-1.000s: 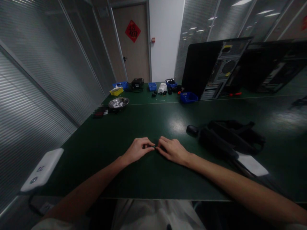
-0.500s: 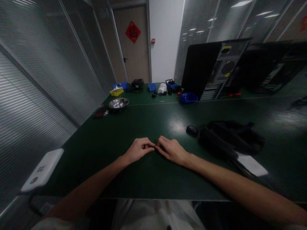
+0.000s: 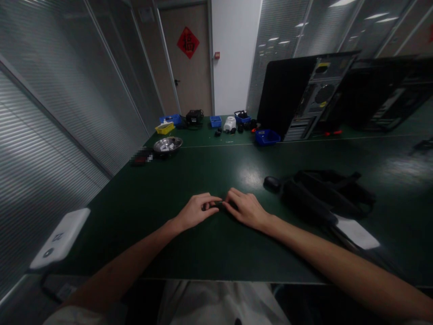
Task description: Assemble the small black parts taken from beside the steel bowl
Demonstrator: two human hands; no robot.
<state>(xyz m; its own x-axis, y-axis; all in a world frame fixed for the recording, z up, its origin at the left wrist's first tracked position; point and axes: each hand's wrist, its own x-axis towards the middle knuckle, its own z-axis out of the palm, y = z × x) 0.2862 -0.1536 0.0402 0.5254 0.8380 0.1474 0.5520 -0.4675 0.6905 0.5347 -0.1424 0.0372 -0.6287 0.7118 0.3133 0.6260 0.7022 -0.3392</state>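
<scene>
Over the middle of the dark green table, my left hand (image 3: 195, 211) comes in from the left, thumb and fingers closed on a thin dark object (image 3: 217, 204). Its kind cannot be made out; it is small and nearly as dark as the tabletop. Just to the right, my right hand (image 3: 248, 208) lies palm down with its fingers bent inward. The right fingertips meet the object's right end, and the curled hand hides what lies under it. Both hands rest low, on or just above the table.
On the right lie a black mouse (image 3: 272, 183), a black bag (image 3: 324, 192) and a white card-like piece (image 3: 356, 232). A white device (image 3: 61, 238) sits at the left edge. Farther back are a metal bowl (image 3: 168, 145), a blue tray (image 3: 267, 137) and a computer case (image 3: 306, 97).
My right hand has shifted slightly right and away from me. The gap between the hands has widened a little, and more of the thin dark object shows. My left hand has barely moved.
</scene>
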